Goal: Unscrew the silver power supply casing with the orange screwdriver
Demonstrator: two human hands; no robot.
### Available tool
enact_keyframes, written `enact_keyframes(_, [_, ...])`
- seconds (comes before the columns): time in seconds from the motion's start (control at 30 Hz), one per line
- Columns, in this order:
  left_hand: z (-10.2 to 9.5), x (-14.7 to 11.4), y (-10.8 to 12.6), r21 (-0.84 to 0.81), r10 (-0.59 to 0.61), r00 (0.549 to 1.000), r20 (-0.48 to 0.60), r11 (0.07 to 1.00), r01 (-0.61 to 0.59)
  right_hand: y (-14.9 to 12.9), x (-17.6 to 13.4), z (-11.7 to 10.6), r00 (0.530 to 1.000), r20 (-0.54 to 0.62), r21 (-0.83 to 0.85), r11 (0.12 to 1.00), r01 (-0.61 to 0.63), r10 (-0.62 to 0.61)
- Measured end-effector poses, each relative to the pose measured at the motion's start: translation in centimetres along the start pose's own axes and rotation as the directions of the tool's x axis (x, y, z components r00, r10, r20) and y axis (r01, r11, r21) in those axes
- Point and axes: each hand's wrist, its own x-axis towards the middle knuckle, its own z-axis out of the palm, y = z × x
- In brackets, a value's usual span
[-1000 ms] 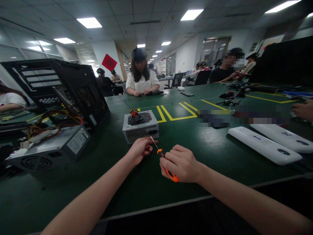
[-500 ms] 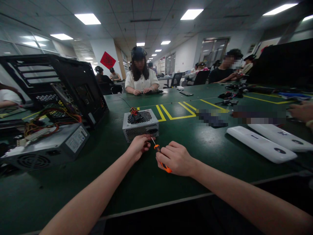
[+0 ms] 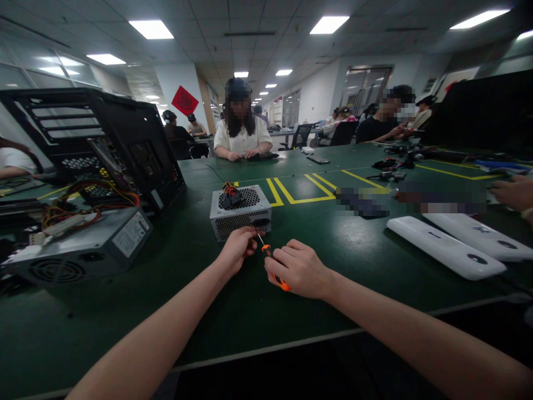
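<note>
A silver computer power supply (image 3: 227,223) with a mesh side stands on the green table, its bundled cables and black connector (image 3: 231,200) lying on top. My right hand (image 3: 303,270) is wrapped round an orange-and-black screwdriver (image 3: 284,284), its thin shaft pointing up and left. At the lower front edge of the power supply, my left hand (image 3: 238,248) is closed with fingertips pinched beside the screwdriver tip. Whatever those fingers hold, if anything, is too small to make out. The exact contact of the tip is hidden by the fingers.
To the left are a second power supply (image 3: 112,244) with loose cables and an open black computer case (image 3: 158,150). White device covers (image 3: 441,244) lie at the right. Across the green table (image 3: 333,311) sits a person (image 3: 241,130); another person's hand (image 3: 514,191) shows at far right.
The view has shifted very slightly. Both hands keep nearly the same pose, with the screwdriver still at the power supply's front edge.
</note>
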Motion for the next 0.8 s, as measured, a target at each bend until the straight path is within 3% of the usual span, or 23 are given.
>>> enact_keyframes(0.4, [0.0, 0.2, -0.6, 0.055, 0.027, 1.0, 0.002, 0.998, -0.027, -0.2, -0.1, 0.3, 0.999, 0.017, 0.011, 1.0, -0.029, 0.029])
enact_keyframes(0.5, [-0.3, 0.1, -0.5, 0.28, 0.073, 0.997, -0.003, 0.958, -0.07, -0.1, -0.1, 0.2, 0.999, 0.028, 0.024, 0.999, -0.037, 0.037])
enact_keyframes(0.57, [-0.7, -0.3, -0.2, 0.582, 0.241, 0.97, 0.017, 0.787, -0.206, -0.1, -0.1, 0.1, 0.999, 0.03, 0.032, 0.999, -0.039, 0.038])
enact_keyframes(0.63, [-1.1, -0.8, 0.3, 0.83, 0.488, 0.865, 0.114, 0.431, -0.353, -0.1, -0.1, 0.1, 0.999, 0.026, 0.038, 0.998, -0.043, 0.042])
enact_keyframes(0.7, [-1.5, -1.2, 0.8, 0.925, 0.659, 0.716, 0.231, 0.08, -0.372, -0.1, -0.1, 0.0, 0.999, 0.025, 0.04, 0.998, -0.05, 0.049])
enact_keyframes(0.73, [-1.6, -1.4, 1.1, 0.938, 0.703, 0.657, 0.272, -0.039, -0.345, -0.1, -0.1, 0.0, 0.998, 0.025, 0.04, 0.998, -0.054, 0.053])
enact_keyframes(0.8, [-1.9, -1.2, 1.3, 0.937, 0.732, 0.596, 0.331, -0.178, -0.301, -0.1, -0.1, 0.0, 0.998, 0.024, 0.041, 0.997, -0.061, 0.06])
